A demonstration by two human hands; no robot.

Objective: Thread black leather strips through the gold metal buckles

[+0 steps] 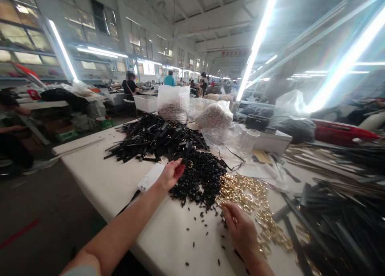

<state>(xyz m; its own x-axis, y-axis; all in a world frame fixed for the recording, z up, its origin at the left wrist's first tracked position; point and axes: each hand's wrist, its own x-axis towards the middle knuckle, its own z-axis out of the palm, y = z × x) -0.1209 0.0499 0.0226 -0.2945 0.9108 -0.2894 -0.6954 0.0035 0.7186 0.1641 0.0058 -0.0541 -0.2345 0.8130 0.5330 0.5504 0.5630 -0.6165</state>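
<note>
One strap [185,162] is pinched between thumb and fingers of the left hand [172,176], a gold buckle [190,164] at its far end, over the edge of the loops [204,179]. Such a fingertip grip probably suits a narrow thing and leaves the buckle free. The right hand [242,230] is low beside the near edge of the loose buckles [240,189], fingers curled close together; whether they hold anything I cannot tell.

The loops, black, are heaped ahead of and between both hands, likely so that either reaches them with little stretch; small black pieces lie scattered on the bench [168,236] nearer in. Beyond the left hand is a pile of straps [162,137], some showing buckles, seemingly placed apart from the small parts. Strips [345,228] lie to the right hand's right, perhaps to leave the middle for the heaps.
</note>
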